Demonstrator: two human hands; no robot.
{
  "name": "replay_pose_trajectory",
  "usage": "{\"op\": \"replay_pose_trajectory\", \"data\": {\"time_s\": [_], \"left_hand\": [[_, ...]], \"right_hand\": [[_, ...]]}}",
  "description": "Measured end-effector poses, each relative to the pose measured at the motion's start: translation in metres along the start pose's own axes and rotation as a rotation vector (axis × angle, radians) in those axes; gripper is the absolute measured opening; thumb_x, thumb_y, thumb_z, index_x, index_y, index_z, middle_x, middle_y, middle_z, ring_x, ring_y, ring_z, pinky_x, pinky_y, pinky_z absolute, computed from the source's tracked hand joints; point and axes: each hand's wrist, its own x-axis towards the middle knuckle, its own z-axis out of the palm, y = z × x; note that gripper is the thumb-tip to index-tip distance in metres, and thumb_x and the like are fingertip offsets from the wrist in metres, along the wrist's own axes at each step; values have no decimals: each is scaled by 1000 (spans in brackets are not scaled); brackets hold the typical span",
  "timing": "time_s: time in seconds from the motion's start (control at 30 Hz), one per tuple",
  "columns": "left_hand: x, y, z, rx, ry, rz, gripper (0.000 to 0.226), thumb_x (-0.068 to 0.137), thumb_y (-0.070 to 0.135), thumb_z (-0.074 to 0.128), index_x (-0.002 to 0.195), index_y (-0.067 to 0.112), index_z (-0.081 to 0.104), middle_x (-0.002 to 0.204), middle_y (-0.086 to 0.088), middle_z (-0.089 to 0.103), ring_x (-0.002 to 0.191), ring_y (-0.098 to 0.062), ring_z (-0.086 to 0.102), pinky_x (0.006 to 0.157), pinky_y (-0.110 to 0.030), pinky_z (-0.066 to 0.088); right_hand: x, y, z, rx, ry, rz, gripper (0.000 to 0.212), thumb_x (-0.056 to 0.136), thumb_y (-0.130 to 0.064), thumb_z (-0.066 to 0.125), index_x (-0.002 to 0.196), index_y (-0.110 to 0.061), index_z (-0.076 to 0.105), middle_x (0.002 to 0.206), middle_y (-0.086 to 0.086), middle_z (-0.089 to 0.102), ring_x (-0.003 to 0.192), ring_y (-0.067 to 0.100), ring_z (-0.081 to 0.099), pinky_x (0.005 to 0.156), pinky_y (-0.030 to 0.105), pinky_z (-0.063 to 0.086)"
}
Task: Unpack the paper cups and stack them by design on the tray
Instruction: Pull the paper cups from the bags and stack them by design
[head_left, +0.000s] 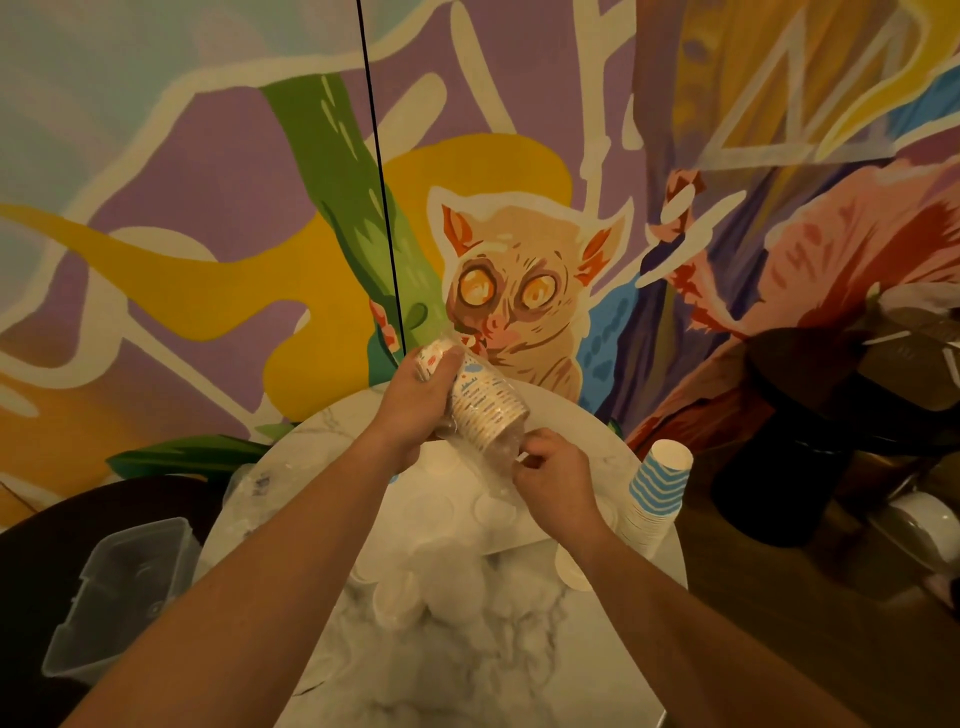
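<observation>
My left hand (415, 397) grips a sleeve of patterned paper cups (485, 405), still in clear plastic wrap, and holds it tilted above the white tray (571, 415). My right hand (553, 467) pinches the loose wrap at the sleeve's lower, open end. A stack of blue-and-white striped cups (660, 488) leans at the tray's right edge. Pale cups lie on the tray under my hands, washed out by glare.
The tray rests on a round marble table (467, 649). A clear plastic box (119, 592) sits on a dark seat at the left. A dark chair (810, 431) stands at the right, and a painted mural wall is close behind.
</observation>
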Motion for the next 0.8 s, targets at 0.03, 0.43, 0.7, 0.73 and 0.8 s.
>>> {"op": "replay_pose_trajectory", "data": {"time_s": [0.03,0.43,0.7,0.73,0.8], "left_hand": [[0,0,-1,-8,11,-1,21,98,47,59,115,35,56,107,0,72,90,-15,72,55,-30,57],[3,1,-6,72,-32,139,40,98,33,63,135,23,49,108,-3,73,85,-12,74,57,-30,59],[4,-6,2,208,-85,306,17,97,36,64,115,37,68,103,9,76,94,-8,72,72,-29,60],[6,-8,1,222,-65,303,10,97,38,64,105,37,70,98,9,78,92,-9,73,76,-37,62],[7,-8,1,250,-16,293,17,98,39,63,87,32,73,84,6,78,80,-10,73,70,-45,61]], "right_hand": [[1,0,-1,-17,8,-29,18,78,5,74,88,-7,80,74,-16,58,64,1,54,63,8,39],[-1,1,-3,1047,164,680,28,103,-13,52,129,-2,54,96,17,67,71,20,65,57,27,55],[-13,-4,-5,1260,-106,550,67,93,18,40,148,-21,38,139,15,57,119,30,62,78,30,60],[-13,-3,-6,1280,-118,545,66,93,18,40,148,-19,39,138,15,59,120,30,63,80,30,60],[-14,-4,-7,1322,-117,543,57,96,10,43,147,-15,42,136,15,62,122,29,63,87,31,60]]}}
